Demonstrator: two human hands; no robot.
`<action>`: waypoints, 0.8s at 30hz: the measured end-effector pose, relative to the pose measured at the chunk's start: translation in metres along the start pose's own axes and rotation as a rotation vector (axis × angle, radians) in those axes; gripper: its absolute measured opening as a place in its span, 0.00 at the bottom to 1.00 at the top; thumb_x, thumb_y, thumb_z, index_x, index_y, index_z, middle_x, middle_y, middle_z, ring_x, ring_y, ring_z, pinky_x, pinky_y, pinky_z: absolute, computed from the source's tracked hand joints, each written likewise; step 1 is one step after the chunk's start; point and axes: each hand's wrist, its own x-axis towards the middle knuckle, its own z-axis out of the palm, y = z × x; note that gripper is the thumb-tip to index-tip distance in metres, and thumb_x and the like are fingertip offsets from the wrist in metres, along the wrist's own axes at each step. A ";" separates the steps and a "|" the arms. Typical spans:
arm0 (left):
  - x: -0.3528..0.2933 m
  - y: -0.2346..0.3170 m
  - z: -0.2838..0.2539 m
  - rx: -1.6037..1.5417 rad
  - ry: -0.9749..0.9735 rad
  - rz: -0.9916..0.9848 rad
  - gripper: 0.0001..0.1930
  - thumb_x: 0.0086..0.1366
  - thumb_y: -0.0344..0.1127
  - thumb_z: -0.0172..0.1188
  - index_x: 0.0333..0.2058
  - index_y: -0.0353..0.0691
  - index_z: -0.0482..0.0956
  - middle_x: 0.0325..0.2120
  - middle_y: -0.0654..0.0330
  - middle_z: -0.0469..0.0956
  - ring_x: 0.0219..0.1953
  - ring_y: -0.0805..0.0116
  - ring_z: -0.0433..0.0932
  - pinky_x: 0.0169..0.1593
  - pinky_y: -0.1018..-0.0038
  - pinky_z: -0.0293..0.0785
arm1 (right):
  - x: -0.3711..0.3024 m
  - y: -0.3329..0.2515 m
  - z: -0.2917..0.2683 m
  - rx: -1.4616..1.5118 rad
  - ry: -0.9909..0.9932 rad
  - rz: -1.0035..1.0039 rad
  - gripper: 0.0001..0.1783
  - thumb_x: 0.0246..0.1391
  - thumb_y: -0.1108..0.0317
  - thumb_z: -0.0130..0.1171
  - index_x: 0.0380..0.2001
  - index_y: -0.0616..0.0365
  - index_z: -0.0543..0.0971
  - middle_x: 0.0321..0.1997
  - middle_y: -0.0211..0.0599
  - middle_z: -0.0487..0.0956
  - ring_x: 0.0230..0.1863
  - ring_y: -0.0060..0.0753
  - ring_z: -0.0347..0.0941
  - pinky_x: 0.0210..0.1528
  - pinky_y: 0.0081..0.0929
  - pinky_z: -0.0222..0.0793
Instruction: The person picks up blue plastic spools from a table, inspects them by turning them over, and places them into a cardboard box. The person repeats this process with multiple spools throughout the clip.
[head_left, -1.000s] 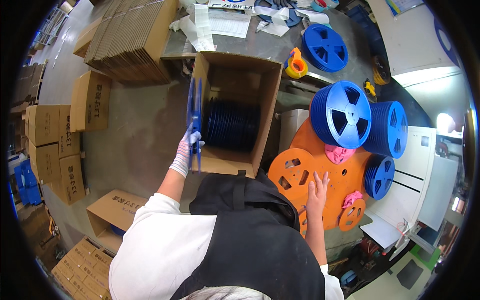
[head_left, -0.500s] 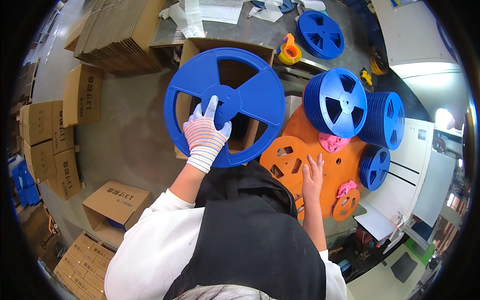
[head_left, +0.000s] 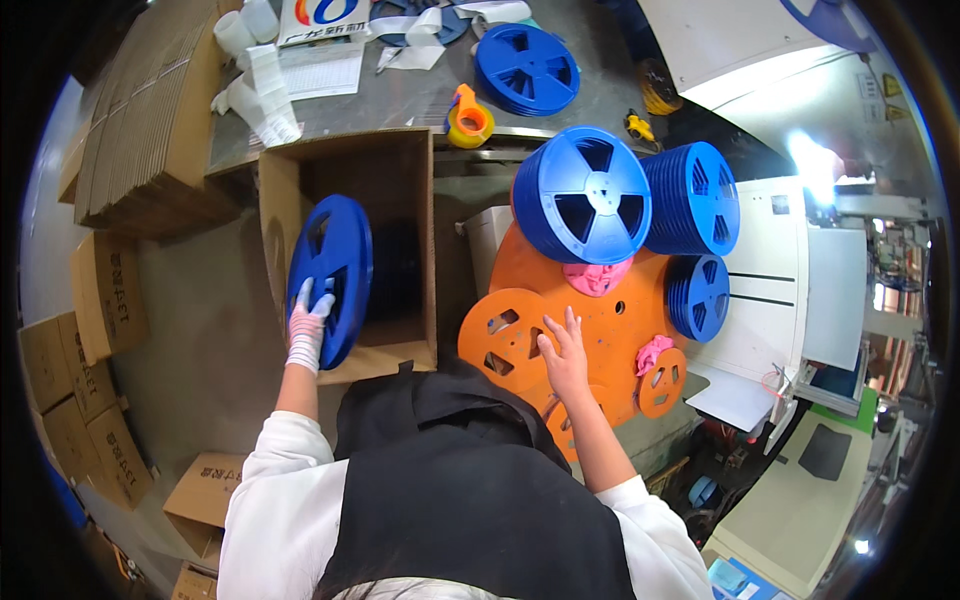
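My left hand (head_left: pixel 306 335), in a striped glove, grips a large blue reel (head_left: pixel 350 265) at its windowed face. The reel is tilted nearly on edge, at the left side of an open cardboard box (head_left: pixel 390 358). Dark blue shapes show dimly inside the box. My right hand (head_left: pixel 566 360) is bare, palm up with fingers spread and nothing in it. It hovers by an orange disc (head_left: pixel 478 345) with cut-out slots, over an orange round surface (head_left: pixel 610 340).
Stacks of blue reels (head_left: pixel 548 185) stand on the orange surface's far side, with pink cloth (head_left: pixel 600 278) beside them. A metal bench (head_left: pixel 400 100) at the back bears papers, a tape dispenser (head_left: pixel 468 122) and more reels. Folded cardboard (head_left: pixel 150 130) and boxes (head_left: pixel 108 295) line the left.
My left hand has brought the reel down and left, turning it from face-up over the box to nearly on edge at its left side. The view has shifted; my right hand stays open.
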 end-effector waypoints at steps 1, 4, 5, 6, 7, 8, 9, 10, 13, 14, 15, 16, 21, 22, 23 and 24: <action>0.014 -0.014 -0.004 -0.069 0.000 -0.139 0.39 0.58 0.50 0.66 0.66 0.45 0.64 0.63 0.48 0.65 0.63 0.57 0.66 0.64 0.68 0.60 | 0.012 0.006 -0.002 -0.023 -0.001 0.004 0.24 0.60 0.61 0.59 0.58 0.55 0.74 0.74 0.53 0.55 0.75 0.59 0.44 0.71 0.43 0.50; 0.025 -0.054 -0.018 0.151 0.103 -0.261 0.39 0.66 0.62 0.49 0.68 0.45 0.57 0.65 0.47 0.63 0.66 0.51 0.62 0.66 0.64 0.58 | 0.065 0.028 -0.004 -0.026 0.057 -0.026 0.28 0.59 0.62 0.60 0.61 0.56 0.70 0.73 0.53 0.56 0.74 0.58 0.48 0.70 0.44 0.51; 0.016 -0.066 -0.018 0.163 0.120 -0.275 0.38 0.66 0.60 0.50 0.68 0.45 0.58 0.65 0.47 0.63 0.66 0.52 0.63 0.66 0.64 0.58 | 0.088 0.036 -0.002 -0.012 0.085 -0.029 0.29 0.58 0.62 0.60 0.62 0.56 0.69 0.73 0.53 0.56 0.74 0.57 0.49 0.70 0.44 0.52; 0.006 -0.076 -0.019 0.178 0.138 -0.289 0.37 0.67 0.59 0.50 0.68 0.46 0.58 0.65 0.48 0.63 0.66 0.52 0.63 0.66 0.64 0.58 | 0.113 0.042 0.001 -0.059 0.147 -0.080 0.30 0.57 0.62 0.61 0.62 0.56 0.69 0.71 0.53 0.59 0.72 0.56 0.52 0.69 0.44 0.54; -0.007 -0.085 -0.020 0.196 0.158 -0.305 0.36 0.67 0.58 0.50 0.68 0.46 0.59 0.65 0.48 0.64 0.65 0.53 0.63 0.66 0.65 0.58 | 0.138 0.048 0.005 -0.104 0.202 -0.113 0.32 0.56 0.62 0.63 0.62 0.56 0.69 0.69 0.52 0.62 0.71 0.55 0.55 0.68 0.44 0.55; -0.022 -0.092 -0.021 0.217 0.178 -0.322 0.35 0.67 0.56 0.51 0.67 0.46 0.60 0.65 0.48 0.64 0.65 0.53 0.64 0.66 0.65 0.58 | 0.160 0.052 0.009 -0.153 0.236 -0.095 0.33 0.54 0.63 0.64 0.63 0.55 0.68 0.67 0.52 0.65 0.69 0.54 0.58 0.67 0.43 0.57; -0.034 -0.097 -0.023 0.238 0.199 -0.339 0.34 0.68 0.55 0.51 0.67 0.46 0.60 0.64 0.49 0.64 0.65 0.54 0.64 0.66 0.66 0.58 | 0.177 0.055 0.011 -0.230 0.250 -0.173 0.32 0.53 0.63 0.65 0.60 0.55 0.70 0.63 0.50 0.68 0.65 0.53 0.62 0.65 0.43 0.60; -0.046 -0.101 -0.022 0.190 0.183 -0.383 0.33 0.68 0.54 0.52 0.67 0.44 0.61 0.64 0.50 0.64 0.65 0.55 0.63 0.66 0.66 0.57 | 0.193 0.057 0.012 -0.313 0.245 -0.202 0.30 0.51 0.63 0.66 0.58 0.55 0.72 0.59 0.49 0.71 0.61 0.52 0.66 0.62 0.43 0.62; -0.079 -0.107 -0.012 0.164 0.137 -0.461 0.32 0.68 0.52 0.53 0.65 0.41 0.63 0.63 0.52 0.66 0.64 0.59 0.65 0.66 0.67 0.57 | 0.213 0.046 0.003 -0.446 0.199 -0.218 0.26 0.48 0.63 0.68 0.52 0.55 0.75 0.46 0.43 0.76 0.50 0.47 0.72 0.55 0.42 0.67; -0.083 -0.105 -0.005 0.231 0.126 -0.450 0.31 0.68 0.51 0.54 0.64 0.42 0.64 0.62 0.50 0.68 0.62 0.58 0.67 0.64 0.68 0.60 | 0.209 0.038 -0.004 -0.480 0.172 -0.202 0.25 0.47 0.63 0.68 0.50 0.55 0.76 0.42 0.41 0.76 0.46 0.46 0.73 0.52 0.42 0.68; -0.083 -0.099 0.002 0.197 0.105 -0.415 0.31 0.68 0.51 0.54 0.64 0.42 0.65 0.61 0.51 0.69 0.62 0.59 0.67 0.64 0.68 0.61 | 0.201 0.028 -0.014 -0.432 0.239 -0.276 0.19 0.51 0.64 0.65 0.46 0.56 0.77 0.39 0.42 0.75 0.43 0.47 0.73 0.48 0.42 0.68; -0.083 -0.091 0.011 0.198 0.045 -0.366 0.31 0.68 0.51 0.54 0.64 0.42 0.65 0.61 0.51 0.69 0.62 0.59 0.68 0.64 0.69 0.61 | 0.191 0.015 -0.025 -0.307 0.296 -0.321 0.18 0.52 0.64 0.64 0.46 0.57 0.77 0.39 0.43 0.75 0.43 0.48 0.73 0.47 0.41 0.68; -0.059 -0.004 0.071 0.044 -0.251 -0.081 0.25 0.69 0.44 0.55 0.62 0.41 0.68 0.59 0.55 0.72 0.61 0.64 0.69 0.63 0.73 0.62 | 0.091 -0.046 -0.094 0.502 0.408 -0.227 0.14 0.66 0.62 0.49 0.45 0.62 0.74 0.38 0.43 0.76 0.39 0.42 0.76 0.41 0.32 0.72; -0.058 0.017 0.085 -0.052 -0.301 0.063 0.24 0.70 0.39 0.55 0.62 0.38 0.69 0.58 0.55 0.72 0.61 0.66 0.69 0.64 0.74 0.61 | 0.067 -0.055 -0.102 0.917 0.327 -0.131 0.16 0.69 0.59 0.45 0.46 0.62 0.73 0.39 0.41 0.77 0.37 0.37 0.77 0.41 0.29 0.73; -0.056 0.039 0.097 -0.189 -0.380 0.067 0.24 0.71 0.39 0.54 0.62 0.36 0.68 0.58 0.55 0.72 0.61 0.66 0.68 0.65 0.75 0.60 | 0.049 -0.063 -0.110 1.067 0.314 -0.034 0.18 0.70 0.56 0.42 0.46 0.61 0.72 0.37 0.39 0.77 0.36 0.34 0.78 0.42 0.26 0.73; -0.060 0.058 0.106 -0.231 -0.436 0.116 0.24 0.72 0.41 0.53 0.63 0.37 0.66 0.60 0.55 0.70 0.62 0.67 0.67 0.66 0.74 0.59 | 0.033 -0.068 -0.116 1.236 0.288 0.033 0.21 0.72 0.54 0.38 0.46 0.61 0.72 0.35 0.37 0.77 0.35 0.30 0.78 0.42 0.24 0.74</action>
